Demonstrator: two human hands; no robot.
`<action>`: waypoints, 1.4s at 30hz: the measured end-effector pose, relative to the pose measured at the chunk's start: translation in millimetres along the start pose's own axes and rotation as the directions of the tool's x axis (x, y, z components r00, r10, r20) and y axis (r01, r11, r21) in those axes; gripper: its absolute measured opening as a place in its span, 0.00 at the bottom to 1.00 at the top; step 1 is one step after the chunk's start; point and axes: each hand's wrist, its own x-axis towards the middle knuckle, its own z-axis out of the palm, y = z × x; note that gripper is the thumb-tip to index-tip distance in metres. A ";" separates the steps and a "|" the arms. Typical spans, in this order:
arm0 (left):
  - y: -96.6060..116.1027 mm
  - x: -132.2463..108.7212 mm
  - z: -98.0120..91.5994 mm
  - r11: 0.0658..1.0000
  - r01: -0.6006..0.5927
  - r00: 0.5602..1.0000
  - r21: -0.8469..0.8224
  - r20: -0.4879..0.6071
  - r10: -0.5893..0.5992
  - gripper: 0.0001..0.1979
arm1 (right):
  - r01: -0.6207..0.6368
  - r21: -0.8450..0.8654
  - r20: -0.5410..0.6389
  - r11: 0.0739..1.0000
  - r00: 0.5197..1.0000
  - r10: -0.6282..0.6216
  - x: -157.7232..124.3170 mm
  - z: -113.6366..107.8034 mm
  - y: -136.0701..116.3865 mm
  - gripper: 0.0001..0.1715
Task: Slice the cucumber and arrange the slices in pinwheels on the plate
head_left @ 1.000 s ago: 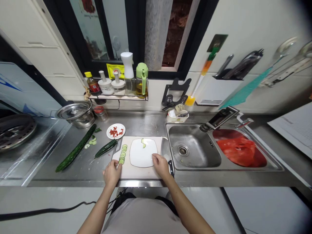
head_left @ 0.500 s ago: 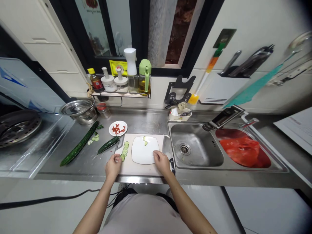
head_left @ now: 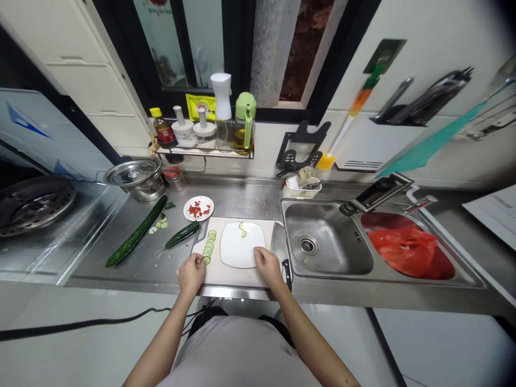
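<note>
My left hand [head_left: 191, 274] is closed at the left edge of the white cutting board [head_left: 245, 278]. Its fingertips pinch at the nearest slice in a row of overlapping cucumber slices [head_left: 210, 243]. On the board lies a white square plate [head_left: 242, 250] with a couple of thin cucumber pieces [head_left: 242, 230] near its far edge. My right hand [head_left: 269, 267] hovers over the plate's right side, fingers curled together; what they hold, if anything, is hidden. A cut cucumber piece [head_left: 182, 235] rests left of the board, its tip near the board's corner.
A long cucumber [head_left: 137, 234] and cucumber scraps [head_left: 162, 221] lie on the steel counter. Behind the board stands a small plate of red bits [head_left: 209, 201]. A black-handled knife [head_left: 287, 275] lies at the board's right edge, beside the sink [head_left: 328, 258]. A steel pot [head_left: 139, 183] stands back left.
My left hand has shifted slightly right, closer onto the nearest cucumber slice. My right hand stays over the plate's right side. The whole view has moved a little.
</note>
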 end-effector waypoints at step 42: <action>143.7 17.3 -23.3 0.427 0.463 0.812 -0.776 0.565 0.147 0.33 | 0.328 0.246 -0.110 0.912 0.944 -0.310 55.7 -22.3 -70.0 0.08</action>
